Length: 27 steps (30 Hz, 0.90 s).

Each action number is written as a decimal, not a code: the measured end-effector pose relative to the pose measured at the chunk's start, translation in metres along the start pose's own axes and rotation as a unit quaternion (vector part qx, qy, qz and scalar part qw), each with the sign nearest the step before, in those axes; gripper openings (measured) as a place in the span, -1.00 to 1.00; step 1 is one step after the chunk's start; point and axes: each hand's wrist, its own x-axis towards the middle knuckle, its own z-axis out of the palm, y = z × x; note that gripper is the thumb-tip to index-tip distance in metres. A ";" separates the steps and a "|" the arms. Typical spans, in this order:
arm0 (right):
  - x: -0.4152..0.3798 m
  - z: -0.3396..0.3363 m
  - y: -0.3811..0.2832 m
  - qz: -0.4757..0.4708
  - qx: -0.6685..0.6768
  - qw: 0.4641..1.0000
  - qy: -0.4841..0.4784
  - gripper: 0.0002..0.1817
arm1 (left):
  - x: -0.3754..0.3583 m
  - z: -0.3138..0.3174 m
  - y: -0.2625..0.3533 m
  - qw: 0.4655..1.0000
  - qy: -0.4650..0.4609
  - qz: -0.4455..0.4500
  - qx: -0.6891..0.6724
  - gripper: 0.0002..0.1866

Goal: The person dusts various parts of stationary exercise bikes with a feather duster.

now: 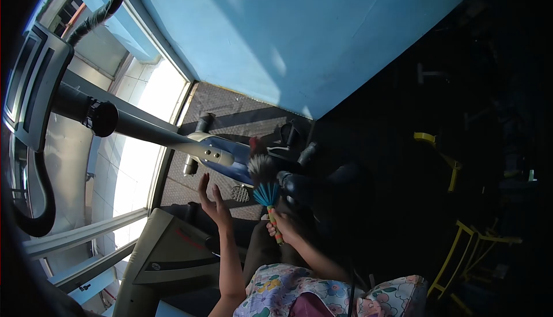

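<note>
Below the pale blue wall, the exercise bike spans your view, its smooth grey steel column rising to a flat black console, and you look to be mid-way through dusting its blue frame. Just right of that frame, your right hand is closed round the orange-and-green handle of a small duster with stiff turquoise bristles and a fluffy grey tip touching the bike. Your left hand hangs open and empty just below the frame; next, you likely sweep the bristles along the tube.
</note>
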 end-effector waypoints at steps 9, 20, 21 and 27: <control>-0.188 -0.020 -0.063 -0.207 -0.191 0.950 -0.132 -0.64 | -0.073 0.006 -0.006 0.969 -0.197 -0.097 -0.114 -0.56; -0.258 -0.132 -0.105 -0.390 -0.551 0.638 0.369 -0.52 | -0.093 0.096 0.061 0.913 -0.335 -0.209 -0.100 -0.23; -0.254 -0.136 -0.108 -0.392 -0.562 0.634 0.359 -0.50 | -0.092 0.099 0.056 0.900 -0.335 -0.244 -0.133 -0.22; -0.241 -0.142 -0.144 -0.333 -0.583 0.655 0.347 -0.46 | -0.088 0.093 0.063 0.887 -0.357 -0.260 -0.134 -0.24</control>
